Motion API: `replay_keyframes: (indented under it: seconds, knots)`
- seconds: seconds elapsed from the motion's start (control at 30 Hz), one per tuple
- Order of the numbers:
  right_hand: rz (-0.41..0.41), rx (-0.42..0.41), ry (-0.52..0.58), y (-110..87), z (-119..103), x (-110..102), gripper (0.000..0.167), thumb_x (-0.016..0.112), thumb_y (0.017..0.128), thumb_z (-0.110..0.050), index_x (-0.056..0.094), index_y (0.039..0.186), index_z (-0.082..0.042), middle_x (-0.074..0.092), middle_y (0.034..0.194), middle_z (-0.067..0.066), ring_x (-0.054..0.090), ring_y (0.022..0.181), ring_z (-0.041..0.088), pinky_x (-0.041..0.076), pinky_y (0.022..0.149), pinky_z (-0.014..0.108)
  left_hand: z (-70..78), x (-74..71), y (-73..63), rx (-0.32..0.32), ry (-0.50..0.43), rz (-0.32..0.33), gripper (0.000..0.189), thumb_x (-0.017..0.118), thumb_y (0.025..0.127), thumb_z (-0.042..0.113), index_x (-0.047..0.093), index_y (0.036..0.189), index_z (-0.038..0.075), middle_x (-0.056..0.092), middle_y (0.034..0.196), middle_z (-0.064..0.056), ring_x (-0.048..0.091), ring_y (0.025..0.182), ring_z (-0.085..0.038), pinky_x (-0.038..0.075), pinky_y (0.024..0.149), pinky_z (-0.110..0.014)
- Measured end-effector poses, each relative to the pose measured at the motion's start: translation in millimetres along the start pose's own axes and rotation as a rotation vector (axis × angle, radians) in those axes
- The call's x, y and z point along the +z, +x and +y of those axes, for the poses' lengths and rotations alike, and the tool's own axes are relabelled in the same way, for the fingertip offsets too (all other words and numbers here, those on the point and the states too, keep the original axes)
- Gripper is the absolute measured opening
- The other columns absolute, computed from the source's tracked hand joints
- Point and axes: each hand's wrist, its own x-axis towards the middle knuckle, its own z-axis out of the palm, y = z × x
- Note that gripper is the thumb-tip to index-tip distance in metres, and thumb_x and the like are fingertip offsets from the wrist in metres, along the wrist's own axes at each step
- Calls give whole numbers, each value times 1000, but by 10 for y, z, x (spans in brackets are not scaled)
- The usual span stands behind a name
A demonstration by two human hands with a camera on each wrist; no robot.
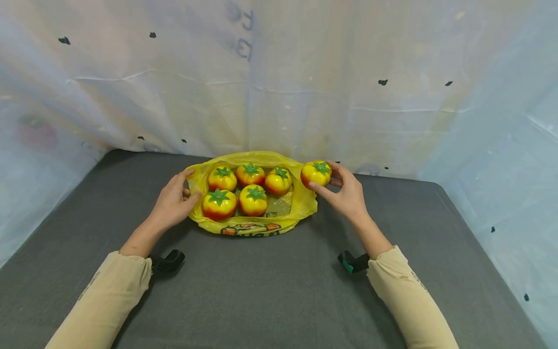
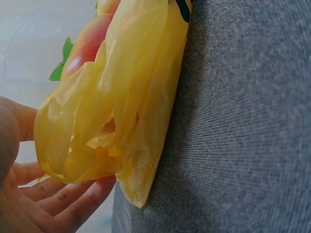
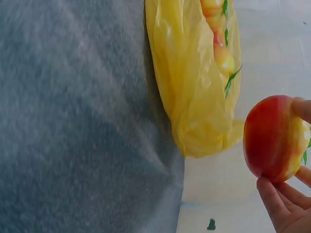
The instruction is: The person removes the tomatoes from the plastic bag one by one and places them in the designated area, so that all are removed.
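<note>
A yellow plastic bag (image 1: 305, 206) lies wide open on the dark table, with printing on its near side. Inside sit several toy tomatoes (image 1: 219, 204), yellow shading to red, each topped with green leaves. My left hand (image 1: 174, 201) holds the bag's left edge; in the left wrist view its fingers (image 2: 80, 206) curve beneath the loose plastic. Another tomato (image 1: 315, 173) is in my right hand (image 1: 347, 194), gripped between thumb and fingers just beyond the bag's right rim. From the right wrist, this tomato (image 3: 272, 138) appears raised beside the bag's end.
A grey cloth-covered table (image 1: 261, 291) extends around the bag. Whitish plastic sheeting (image 1: 305, 97) with dark spots hangs behind it and along both sides. Black straps (image 1: 167, 261) sit at both wrists, by the beige sleeves.
</note>
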Motion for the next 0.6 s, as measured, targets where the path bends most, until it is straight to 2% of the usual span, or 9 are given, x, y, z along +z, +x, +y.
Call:
replay_keyframes:
  seconds: [0.33,0.6]
  knots:
    - [47,93,1,65,163,-55,73,73,85,-37,41,145,-10,50,138,15,56,119,32,46,98,44,-9,11,-2,3,6,18,62,51,97,20,25,148,-4,41,131,-30,55,88,-31,47,64,-34]
    - [40,200,19,121,315,-55,76,72,85,-38,38,147,-10,47,142,17,53,124,33,45,100,44,19,7,13,7,-4,17,62,52,97,19,25,148,-4,40,132,-30,55,89,-31,47,65,-35]
